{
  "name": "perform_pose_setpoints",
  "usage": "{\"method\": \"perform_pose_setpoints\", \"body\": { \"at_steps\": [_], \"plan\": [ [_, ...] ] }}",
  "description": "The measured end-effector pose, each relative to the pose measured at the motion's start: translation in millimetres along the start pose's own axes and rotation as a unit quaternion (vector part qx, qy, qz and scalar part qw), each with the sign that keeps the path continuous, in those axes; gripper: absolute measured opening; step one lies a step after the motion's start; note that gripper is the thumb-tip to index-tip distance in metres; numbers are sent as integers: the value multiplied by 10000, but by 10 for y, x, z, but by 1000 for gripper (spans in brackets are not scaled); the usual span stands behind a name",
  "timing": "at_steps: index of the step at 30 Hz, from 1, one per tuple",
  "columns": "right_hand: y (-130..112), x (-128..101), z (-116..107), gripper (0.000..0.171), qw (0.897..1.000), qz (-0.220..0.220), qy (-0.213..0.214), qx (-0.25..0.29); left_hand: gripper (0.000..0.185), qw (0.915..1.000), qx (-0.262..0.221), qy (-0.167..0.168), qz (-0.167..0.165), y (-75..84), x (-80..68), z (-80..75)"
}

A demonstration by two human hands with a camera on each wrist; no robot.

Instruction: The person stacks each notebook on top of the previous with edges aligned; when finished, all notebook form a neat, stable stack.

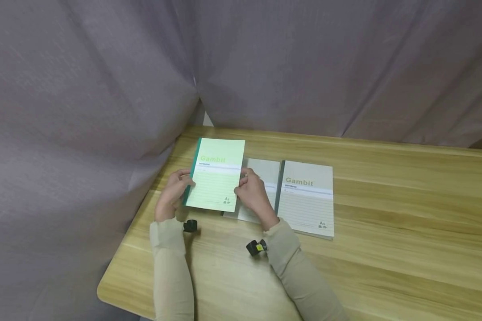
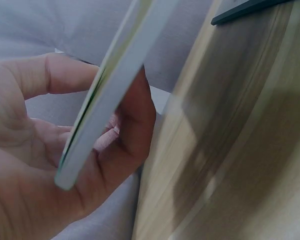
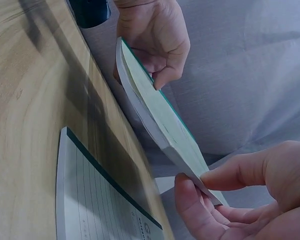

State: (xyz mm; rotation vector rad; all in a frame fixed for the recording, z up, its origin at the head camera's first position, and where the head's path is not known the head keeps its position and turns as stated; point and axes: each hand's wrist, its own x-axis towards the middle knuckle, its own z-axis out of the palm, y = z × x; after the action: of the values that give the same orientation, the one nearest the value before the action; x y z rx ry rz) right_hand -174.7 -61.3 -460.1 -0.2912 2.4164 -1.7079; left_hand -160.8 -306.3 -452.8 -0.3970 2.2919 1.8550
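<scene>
The green notebook [image 1: 218, 174] is held clear of the desk [image 1: 385, 232], between the two hands, above the desk's rear left part. The left hand [image 1: 172, 192] grasps its spine edge: in the left wrist view the thumb lies on the cover and the fingers curl under the back. The right hand [image 1: 252, 192] pinches the opposite, open edge between thumb and fingertips [image 3: 190, 200]; the right wrist view shows this pinch at the notebook's near corner. The notebook is tilted, with its cover facing up toward the head camera.

The green notebook is a thin, flat rectangle. Its cover is pale green with faint ruled lines, a white band, the word "Gambit" in light green print, and a darker green strip along the spine. The page block shows as a smooth whitish edge.

Two grey notebooks lie flat on the desk just to the right. The nearer one [image 1: 261, 187] is partly hidden under the green notebook and the right hand. The farther one [image 1: 308, 196] lies beside it, apparently edge to edge, with a dark spine strip and the same "Gambit" print.

The desk is light wood with a lengthwise grain and a rounded front left corner. A matte grey-purple curtain [image 1: 104, 89] hangs in soft folds behind and to the left of the desk. Both sleeves are beige.
</scene>
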Motion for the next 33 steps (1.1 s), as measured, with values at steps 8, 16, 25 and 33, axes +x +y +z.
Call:
{"method": "perform_pose_setpoints", "body": {
  "at_steps": [8, 16, 25, 33],
  "plan": [
    [3, -3, -31, 63, 10000, 45, 29, 18, 60, 9999, 106, 17, 131, 2, 67, 9],
    [47, -49, -158, 62, 9995, 145, 177, -216, 58, 9995, 11, -193, 269, 10, 112, 141],
    [93, -101, -291, 61, 9989, 174, 200, -390, 59, 9988, 143, -374, 271, 44, 129, 264],
    [107, -156, -396, 62, 9982, 268, 235, -488, 57, 9968, 239, -638, 407, 61, 174, 362]
  ]
}}
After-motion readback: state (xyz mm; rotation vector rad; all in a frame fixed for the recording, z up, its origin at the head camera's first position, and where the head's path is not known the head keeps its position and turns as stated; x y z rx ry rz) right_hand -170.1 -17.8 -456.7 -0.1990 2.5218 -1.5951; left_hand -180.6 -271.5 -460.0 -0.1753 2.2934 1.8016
